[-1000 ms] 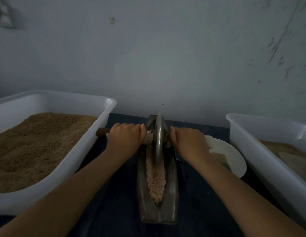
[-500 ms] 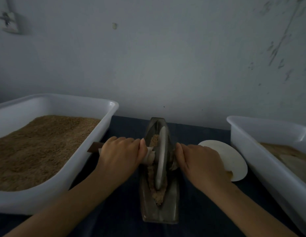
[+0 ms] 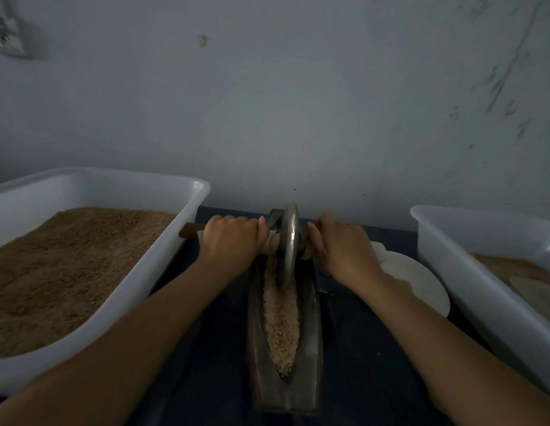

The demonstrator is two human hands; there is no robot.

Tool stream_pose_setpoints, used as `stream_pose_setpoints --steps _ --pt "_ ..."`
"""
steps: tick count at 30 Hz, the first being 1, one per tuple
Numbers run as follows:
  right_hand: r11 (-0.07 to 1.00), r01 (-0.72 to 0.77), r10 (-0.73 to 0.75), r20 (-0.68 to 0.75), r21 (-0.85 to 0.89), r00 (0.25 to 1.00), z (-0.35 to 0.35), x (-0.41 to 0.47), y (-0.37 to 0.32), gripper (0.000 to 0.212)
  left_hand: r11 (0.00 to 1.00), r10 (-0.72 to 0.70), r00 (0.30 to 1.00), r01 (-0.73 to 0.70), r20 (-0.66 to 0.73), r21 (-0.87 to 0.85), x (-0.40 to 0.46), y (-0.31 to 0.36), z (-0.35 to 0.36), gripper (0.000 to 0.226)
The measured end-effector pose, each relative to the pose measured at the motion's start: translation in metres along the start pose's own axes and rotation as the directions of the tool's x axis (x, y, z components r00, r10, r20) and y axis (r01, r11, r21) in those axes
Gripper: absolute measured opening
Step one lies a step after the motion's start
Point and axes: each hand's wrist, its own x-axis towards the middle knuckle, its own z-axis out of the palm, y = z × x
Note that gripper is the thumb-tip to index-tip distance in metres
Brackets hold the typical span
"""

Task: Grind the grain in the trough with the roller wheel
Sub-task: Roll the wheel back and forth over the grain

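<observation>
Now both hands clench the axle: left hand (image 3: 230, 241) and right hand (image 3: 341, 247) flank the wheel (image 3: 288, 247), upright at the far end of the trough (image 3: 312, 339). Grain (image 3: 281, 327) lies nearer than the grip.

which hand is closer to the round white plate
Right. The right hand grips the axle just beside the white plate, overlapping its near-left edge in view. The left hand is across the roller wheel, on the far side.

Dull metal trough (image 3: 310, 348), wood axle (image 3: 190, 230)
</observation>
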Motion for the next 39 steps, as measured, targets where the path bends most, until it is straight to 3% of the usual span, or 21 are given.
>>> stream_pose_setpoints --steps 1,3,6,9,12,18,20,22,24,27,31,36,39 --pt "0.998 0.003 -0.003 0.002 0.067 1.0 -0.004 0.0 0.003 0.032 1.0 0.005 1.0 -0.005 0.008 0.02 0.0 0.0 0.0 0.04" --pt "0.999 0.039 -0.039 -0.014 0.0 0.999 -0.011 -0.006 0.009 0.035 1.0 0.009 0.998 -0.011 0.06 0.027 -0.004 0.001 -0.003 0.037" --pt "0.986 0.047 -0.048 -0.003 -0.162 0.999 -0.02 -0.025 0.006 0.037 0.979 -0.076 0.996 0.081 0.037 -0.185 -0.021 0.002 -0.012 0.017" --pt "0.991 -0.017 0.025 0.062 -0.134 0.998 -0.028 -0.045 -0.005 0.039 0.934 -0.128 0.986 0.085 -0.103 -0.346 -0.041 0.01 -0.027 0.031" --pt "0.996 -0.051 0.056 0.071 -0.072 0.996 -0.04 -0.065 -0.013 0.039 0.952 -0.077 0.985 0.027 -0.153 -0.306 -0.057 0.015 -0.043 0.046" --pt "0.998 -0.015 0.022 0.124 -0.06 0.992 -0.046 -0.065 -0.033 0.038 0.965 0.01 0.984 -0.056 -0.178 -0.255 -0.069 0.015 -0.047 0.05" --pt "0.996 -0.037 0.046 0.116 -0.077 0.992 -0.038 -0.055 -0.028 0.044 0.988 0.051 0.99 -0.07 -0.133 -0.139 -0.062 0.014 -0.044 0.057" --pt "0.99 -0.077 0.087 0.085 -0.116 0.993 -0.026 -0.042 -0.02 0.051 0.991 0.125 0.992 -0.125 -0.014 0.046 -0.048 0.01 -0.032 0.039" --pt "0.981 -0.116 0.126 0.058 -0.155 0.99 -0.014 -0.028 -0.013 0.054 0.987 0.108 0.989 -0.119 0.105 0.104 -0.03 0.007 -0.023 0.063" --pt "0.973 -0.162 0.173 0.056 -0.166 0.983 -0.004 -0.014 -0.006 0.056 0.98 0.081 0.986 -0.105 0.142 0.167 -0.01 0.004 -0.015 0.068" --pt "0.97 -0.168 0.18 0.054 -0.178 0.982 -0.005 -0.014 -0.007 0.055 0.987 0.047 0.991 -0.065 0.123 0.149 -0.009 0.003 -0.011 0.065" --pt "0.983 -0.125 0.142 0.121 -0.133 0.982 -0.023 -0.038 -0.019 0.046 0.997 0.076 0.996 -0.075 0.039 -0.008 -0.034 0.009 -0.025 0.021" --pt "0.988 -0.061 0.083 0.159 -0.139 0.984 -0.042 -0.055 -0.03 0.04 0.992 0.049 0.999 -0.046 0.022 -0.12 -0.053 0.011 -0.042 0.04"
